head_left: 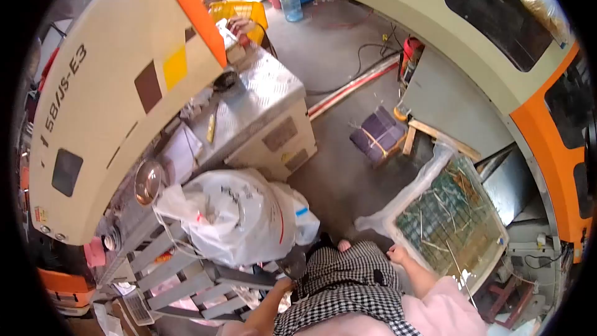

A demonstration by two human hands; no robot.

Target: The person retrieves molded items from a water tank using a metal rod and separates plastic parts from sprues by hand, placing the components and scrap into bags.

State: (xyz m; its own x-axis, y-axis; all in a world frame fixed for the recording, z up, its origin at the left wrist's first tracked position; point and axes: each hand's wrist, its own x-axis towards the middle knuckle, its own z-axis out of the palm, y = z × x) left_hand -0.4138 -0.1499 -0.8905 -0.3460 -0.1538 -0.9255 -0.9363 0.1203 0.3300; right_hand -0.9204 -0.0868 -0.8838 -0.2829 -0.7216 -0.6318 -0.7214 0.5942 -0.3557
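Observation:
My right hand (396, 253) hangs beside the checked apron (348, 274), near the left edge of a white-rimmed tub (390, 219). Its fingers look curled, but whether they hold anything is too small to tell. My left forearm (273, 305) reaches down by the apron's left side, and the hand at its end is hidden or too dark to make out, close to a dark rounded object (292, 266). A large white plastic bag (239, 218) bulges just to the left, on or against a grey slatted frame (180, 286).
Cream and orange machine housings (112, 99) curve along both sides. A metal-topped cabinet (267, 93) stands behind the bag. Purple bundles (378, 134) lie on the floor near wooden pieces (444, 139). Farther back are a yellow crate (252, 12), a water bottle (291, 8) and cables.

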